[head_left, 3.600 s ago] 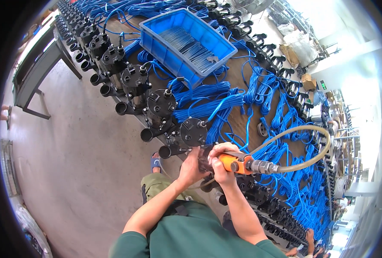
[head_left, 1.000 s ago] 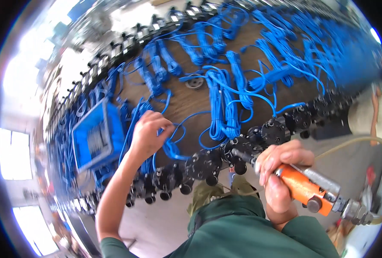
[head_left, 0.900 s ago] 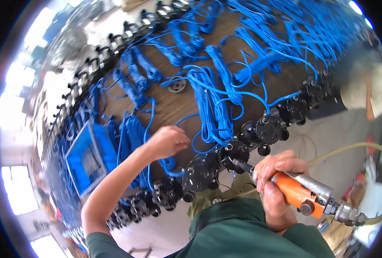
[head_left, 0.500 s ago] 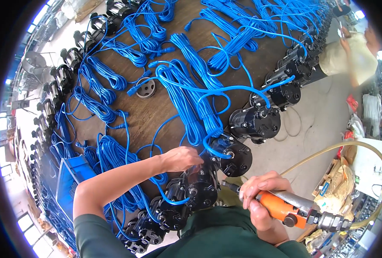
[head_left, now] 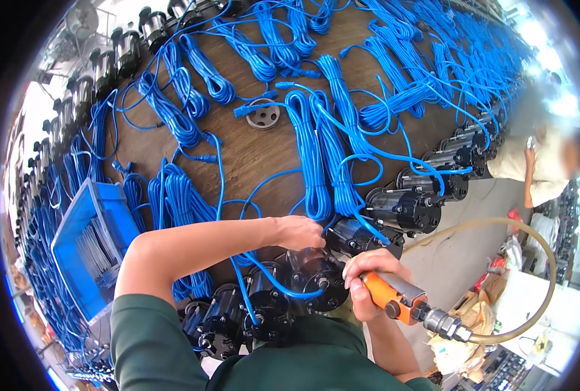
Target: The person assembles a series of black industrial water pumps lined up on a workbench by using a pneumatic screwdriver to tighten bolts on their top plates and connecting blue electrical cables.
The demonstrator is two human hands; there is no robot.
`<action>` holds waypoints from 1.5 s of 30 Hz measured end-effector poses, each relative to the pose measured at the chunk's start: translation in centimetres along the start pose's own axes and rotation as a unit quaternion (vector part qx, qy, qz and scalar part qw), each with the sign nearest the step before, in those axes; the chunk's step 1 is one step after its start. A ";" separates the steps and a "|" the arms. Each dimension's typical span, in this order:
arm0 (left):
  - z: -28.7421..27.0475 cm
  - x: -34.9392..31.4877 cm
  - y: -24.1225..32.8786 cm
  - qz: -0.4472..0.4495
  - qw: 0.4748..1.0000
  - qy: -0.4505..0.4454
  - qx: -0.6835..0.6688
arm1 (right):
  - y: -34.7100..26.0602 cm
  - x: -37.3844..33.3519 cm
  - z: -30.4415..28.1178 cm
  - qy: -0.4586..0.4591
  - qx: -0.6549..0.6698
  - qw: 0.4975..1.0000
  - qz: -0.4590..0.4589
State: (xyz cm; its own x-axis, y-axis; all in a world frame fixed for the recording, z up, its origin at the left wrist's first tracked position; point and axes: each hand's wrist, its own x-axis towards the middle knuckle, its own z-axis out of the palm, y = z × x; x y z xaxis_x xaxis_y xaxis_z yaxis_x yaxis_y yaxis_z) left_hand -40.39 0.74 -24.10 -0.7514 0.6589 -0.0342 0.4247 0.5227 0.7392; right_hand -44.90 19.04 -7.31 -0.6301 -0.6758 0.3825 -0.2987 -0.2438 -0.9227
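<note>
My right hand (head_left: 373, 281) is wrapped round an orange and silver air ratchet wrench (head_left: 394, 296). The wrench's dark head reaches the black end cap (head_left: 326, 287) of a clear cylinder lying at the table's edge; exact contact is hard to make out. With fingers curled, my left hand (head_left: 301, 232) grips the far part of that clear cylinder (head_left: 305, 260); its fingertips are partly hidden. A blue cable (head_left: 283, 290) plugs into the cap. Similar cylinders (head_left: 361, 236) lie close on either side.
Bundled blue cables (head_left: 312, 156) cover much of the brown table (head_left: 264, 153), along with a grey round disc (head_left: 264, 116). A blue crate (head_left: 74, 244) stands at left. The wrench's yellowish hose (head_left: 544, 293) loops at right. Another person (head_left: 531, 166) stands at far right.
The wrench in my right hand has moved left and up to the cylinder's end cap. My left hand stays at the cylinder, and the whole view has shifted.
</note>
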 end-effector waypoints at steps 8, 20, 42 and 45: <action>-0.3 -5.5 2.3 -0.152 0.986 -0.065 -0.013 | 0.4 -0.4 0.2 -0.008 -0.006 1.000 -0.001; 2.4 -6.8 3.2 -0.115 0.988 0.082 -0.068 | -8.6 -1.1 2.0 -0.027 0.118 0.992 -0.029; -6.3 -8.4 8.0 -0.260 0.921 0.284 -0.058 | -4.8 0.4 3.8 -0.210 0.089 0.974 -0.006; -9.6 -8.8 14.8 -0.355 0.778 0.515 0.060 | -8.8 2.3 1.3 -0.180 0.156 0.970 -0.051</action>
State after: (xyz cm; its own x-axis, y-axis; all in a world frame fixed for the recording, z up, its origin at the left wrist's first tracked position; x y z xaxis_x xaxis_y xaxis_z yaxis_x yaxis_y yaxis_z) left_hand -32.34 -2.50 -6.40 -0.7972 -0.5702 0.1983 -0.2847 0.6447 0.7094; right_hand -42.79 18.75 1.65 -0.3012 -0.8226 0.4822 -0.0796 -0.4822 -0.8724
